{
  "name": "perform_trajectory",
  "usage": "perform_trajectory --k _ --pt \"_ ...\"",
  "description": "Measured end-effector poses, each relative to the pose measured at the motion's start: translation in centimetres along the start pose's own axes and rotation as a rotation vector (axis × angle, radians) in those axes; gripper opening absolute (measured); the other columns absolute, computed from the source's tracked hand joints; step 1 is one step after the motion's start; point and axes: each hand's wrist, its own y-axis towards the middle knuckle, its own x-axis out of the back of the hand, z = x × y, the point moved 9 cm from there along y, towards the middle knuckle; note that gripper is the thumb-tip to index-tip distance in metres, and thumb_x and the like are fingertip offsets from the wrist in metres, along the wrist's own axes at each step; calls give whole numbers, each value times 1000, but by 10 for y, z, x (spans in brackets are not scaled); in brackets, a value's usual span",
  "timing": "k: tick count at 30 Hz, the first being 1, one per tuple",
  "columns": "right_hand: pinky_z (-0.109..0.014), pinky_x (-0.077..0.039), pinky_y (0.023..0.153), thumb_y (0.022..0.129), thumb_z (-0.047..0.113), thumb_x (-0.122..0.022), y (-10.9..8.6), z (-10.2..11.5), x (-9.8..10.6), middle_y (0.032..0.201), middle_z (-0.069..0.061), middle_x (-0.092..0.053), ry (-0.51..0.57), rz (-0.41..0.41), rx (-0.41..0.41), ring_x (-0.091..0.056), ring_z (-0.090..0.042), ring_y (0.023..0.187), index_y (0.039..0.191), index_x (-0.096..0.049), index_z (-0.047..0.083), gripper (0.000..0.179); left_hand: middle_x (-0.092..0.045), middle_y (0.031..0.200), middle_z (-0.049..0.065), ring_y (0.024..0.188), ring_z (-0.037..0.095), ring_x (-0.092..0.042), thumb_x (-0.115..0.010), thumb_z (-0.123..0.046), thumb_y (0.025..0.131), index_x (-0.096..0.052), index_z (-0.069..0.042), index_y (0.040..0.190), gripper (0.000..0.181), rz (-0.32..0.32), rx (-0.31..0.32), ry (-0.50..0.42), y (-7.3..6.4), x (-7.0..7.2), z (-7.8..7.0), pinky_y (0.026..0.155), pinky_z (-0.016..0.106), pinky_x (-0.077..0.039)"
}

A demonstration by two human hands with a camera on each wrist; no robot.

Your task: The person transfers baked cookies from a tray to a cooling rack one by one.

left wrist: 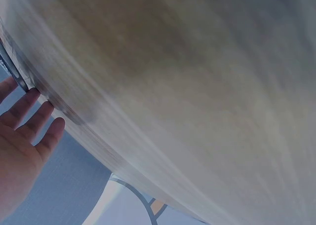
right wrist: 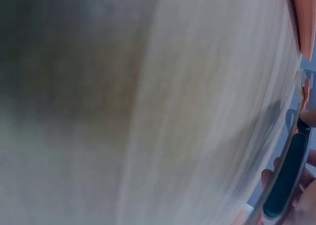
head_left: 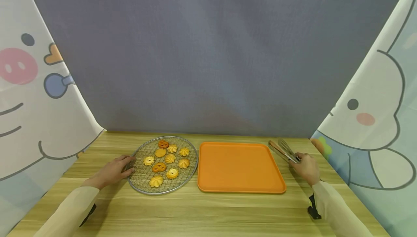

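Observation:
On the left of the table lies a round woven-patterned tray with a metal rim. Several cookies are spread over it: a pretzel, a flat round cookie and a ridged piped cookie among them. My left hand rests at the tray's left rim; in the left wrist view its fingers reach out fairly straight to the edge. At the right, my right hand grips metal tongs by the dark handle. Their tips point away toward the back and stand apart.
A rectangular orange tray with a low raised rim lies between the round tray and the tongs. Behind the wooden table hangs a grey curtain. Cartoon-printed cloths flank both sides.

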Motion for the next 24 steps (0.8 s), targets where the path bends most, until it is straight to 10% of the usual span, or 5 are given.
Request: perform_trajectory --k 24 --pt "-37 -46 56 80 20 -66 -2 -10 -8 100 -30 -61 32 123 -93 -59 -29 72 111 -56 -12 45 -55 116 24 98 44 -57 -64 -24 85 -56 2 118 43 10 4 13 1 1 -2 78 54 -49"
